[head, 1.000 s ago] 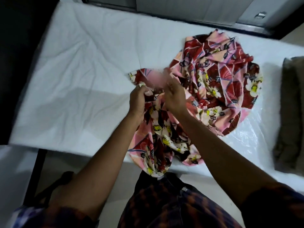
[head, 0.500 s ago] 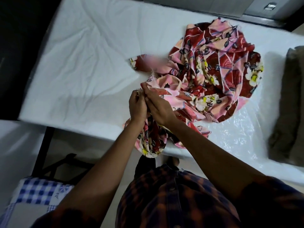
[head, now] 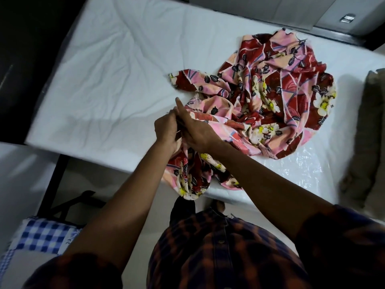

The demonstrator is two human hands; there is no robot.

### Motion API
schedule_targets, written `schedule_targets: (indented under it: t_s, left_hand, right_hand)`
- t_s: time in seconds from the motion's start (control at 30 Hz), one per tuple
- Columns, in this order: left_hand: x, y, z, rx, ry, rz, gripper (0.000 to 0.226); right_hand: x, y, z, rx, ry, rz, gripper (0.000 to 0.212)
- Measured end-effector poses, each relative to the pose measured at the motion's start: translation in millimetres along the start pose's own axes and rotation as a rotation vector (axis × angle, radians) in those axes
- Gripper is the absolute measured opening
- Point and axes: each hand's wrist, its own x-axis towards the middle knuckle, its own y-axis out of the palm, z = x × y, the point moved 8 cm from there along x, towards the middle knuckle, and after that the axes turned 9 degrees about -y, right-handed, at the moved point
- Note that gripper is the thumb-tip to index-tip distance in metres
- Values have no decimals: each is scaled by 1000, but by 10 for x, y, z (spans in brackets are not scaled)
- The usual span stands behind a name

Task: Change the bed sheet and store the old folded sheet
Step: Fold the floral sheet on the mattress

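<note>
While the floral sheet [head: 270,90] lies crumpled on the bare white mattress [head: 104,80], one end spills over the near edge, where both hands meet. The left hand [head: 166,132] has its fingers curled round a bunched edge of the cloth, and the right hand [head: 200,136], touching it, pinches the same edge (its forefinger sticks out straight). A folded olive blanket [head: 370,132] lies well apart to the right.

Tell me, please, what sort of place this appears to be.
Probably a bedroom: a white mattress on a dark frame, a crumpled floral sheet lying on it, held at the near edge by the left hand and right hand, and blue checked bedding at lower left.
</note>
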Motion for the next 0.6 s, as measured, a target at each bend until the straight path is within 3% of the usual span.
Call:
schedule_targets:
  t_s: [0.17, 0.33, 0.43, 0.6]
  left_hand:
    - [17, 166, -55, 14, -20, 30, 28]
    - [30, 379, -15, -26, -71, 217, 35]
    - [38, 429, 6, -37, -96, 285, 27]
    - [71, 408, -309, 10, 29, 190, 15]
  right_hand:
    - [-66, -90, -21, 152, 74, -209, 90]
    - [-162, -227, -98, 256, 144, -352, 93]
    - [-152, -265, -228, 339, 222, -418, 101]
    - [-205, -418, -268, 213, 267, -574, 95]
